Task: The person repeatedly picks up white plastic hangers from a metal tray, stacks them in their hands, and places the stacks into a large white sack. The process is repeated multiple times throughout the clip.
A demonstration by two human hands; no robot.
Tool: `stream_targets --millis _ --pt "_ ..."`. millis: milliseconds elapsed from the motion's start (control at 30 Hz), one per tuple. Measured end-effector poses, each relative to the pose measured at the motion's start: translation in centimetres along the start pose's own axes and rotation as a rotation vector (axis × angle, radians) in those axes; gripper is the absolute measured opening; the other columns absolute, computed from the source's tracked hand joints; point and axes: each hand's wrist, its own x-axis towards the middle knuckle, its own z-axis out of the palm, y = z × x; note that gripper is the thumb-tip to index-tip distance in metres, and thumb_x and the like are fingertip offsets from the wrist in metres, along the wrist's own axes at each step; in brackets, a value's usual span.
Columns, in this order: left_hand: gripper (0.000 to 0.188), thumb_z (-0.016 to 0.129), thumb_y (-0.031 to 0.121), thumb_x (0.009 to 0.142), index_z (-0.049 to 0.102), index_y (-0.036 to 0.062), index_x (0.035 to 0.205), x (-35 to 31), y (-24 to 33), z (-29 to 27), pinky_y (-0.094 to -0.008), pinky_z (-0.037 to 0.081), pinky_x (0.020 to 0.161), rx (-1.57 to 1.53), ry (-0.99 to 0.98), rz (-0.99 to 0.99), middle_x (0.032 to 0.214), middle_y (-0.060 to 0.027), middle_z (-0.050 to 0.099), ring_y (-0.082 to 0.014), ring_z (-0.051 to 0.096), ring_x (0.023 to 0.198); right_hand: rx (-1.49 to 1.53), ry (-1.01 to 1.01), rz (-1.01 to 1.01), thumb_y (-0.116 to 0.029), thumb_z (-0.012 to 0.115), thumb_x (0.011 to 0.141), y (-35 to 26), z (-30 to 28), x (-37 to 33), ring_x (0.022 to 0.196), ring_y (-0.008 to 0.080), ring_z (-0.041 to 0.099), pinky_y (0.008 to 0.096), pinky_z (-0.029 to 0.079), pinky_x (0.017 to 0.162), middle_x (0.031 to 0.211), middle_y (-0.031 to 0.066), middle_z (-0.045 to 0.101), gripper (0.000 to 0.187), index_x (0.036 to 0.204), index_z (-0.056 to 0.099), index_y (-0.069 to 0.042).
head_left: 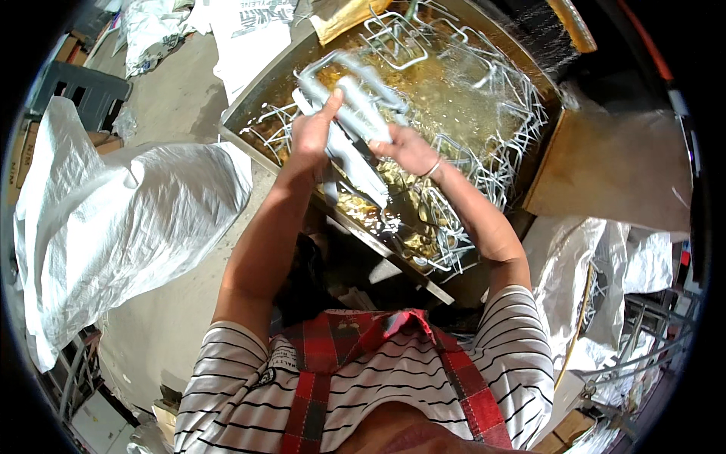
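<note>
My left hand (312, 133) and my right hand (413, 151) are over a large metal tray (261, 87), both closed round a bundle of pale grey bent metal pieces. A thick light bar (361, 112) of it lies between the hands, smeared by motion. Beyond the fingers juts a bent grey frame-like part (372, 79), also blurred. From below my left hand, a long white strip (355, 172) slopes down toward the tray's near edge. I cannot tell how these pieces join. Several bent metal rods (491, 163) lie loose in the tray, over a wet-looking, yellowish bottom.
A full white woven sack (136, 208) stands at the left. White sheeting (253, 45) lies on the floor behind the tray. A brown flat panel (609, 170) adjoins the tray's right side, with clear plastic bags (578, 265) below it. A dark grey crate (79, 98) is far left.
</note>
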Motion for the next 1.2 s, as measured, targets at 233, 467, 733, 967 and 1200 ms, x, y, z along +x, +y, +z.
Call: stream_targets --millis 233,467,733,967,1200 --pt "0.019 0.065 0.009 0.074 0.058 -0.0006 0.089 0.9 -0.8 -3.7 -0.0267 0.047 0.063 0.153 -0.315 0.469 0.083 -0.0092 0.061 -0.0161 0.059 0.067 -0.148 0.026 -0.047 -0.030 0.059 0.086 -2.8 1.4 -3.8 0.075 0.0122 0.056 0.0288 0.046 0.068 0.081 0.0034 0.062 0.028 0.093 0.060 -0.004" --pt "0.020 0.066 0.004 0.067 0.055 -0.0009 0.083 -0.2 1.6 -2.2 -0.0250 0.043 0.060 0.411 0.148 0.394 0.077 -0.0054 0.057 -0.0129 0.055 0.067 -0.701 0.641 0.471 -0.035 0.061 0.078 8.7 -5.4 2.4 0.091 0.0331 0.060 0.0396 0.048 0.078 0.099 0.0188 0.062 0.037 0.099 0.060 -0.005" --pt "0.027 0.069 0.020 0.071 0.057 -0.0019 0.082 -0.6 1.0 -1.8 -0.0276 0.044 0.062 0.377 0.047 0.574 0.070 -0.0072 0.060 -0.0141 0.056 0.064 -0.745 0.492 0.685 -0.037 0.060 0.075 17.6 -2.8 8.6 0.093 0.0362 0.060 0.0410 0.046 0.081 0.096 0.0222 0.062 0.039 0.091 0.064 -0.001" --pt "0.041 0.073 0.031 0.065 0.060 0.0006 0.089 1.1 -1.3 -1.6 -0.0350 0.048 0.067 0.812 0.102 0.569 0.081 -0.0179 0.063 -0.0315 0.061 0.075 -0.566 0.503 0.382 -0.026 0.054 0.076 17.8 -3.3 7.8 0.088 0.0380 0.059 0.0402 0.047 0.078 0.091 0.0246 0.061 0.030 0.086 0.066 0.000" --pt "0.052 0.074 0.036 0.064 0.058 -0.0036 0.093 -0.1 -0.8 0.4 -0.0354 0.048 0.074 0.863 0.100 0.386 0.088 -0.0207 0.063 -0.0291 0.063 0.083 -0.306 0.592 0.392 -0.044 0.069 0.072 16.9 -1.4 6.5 0.098 0.0367 0.057 0.0385 0.045 0.084 0.103 0.0272 0.059 0.061 0.103 0.059 0.008"
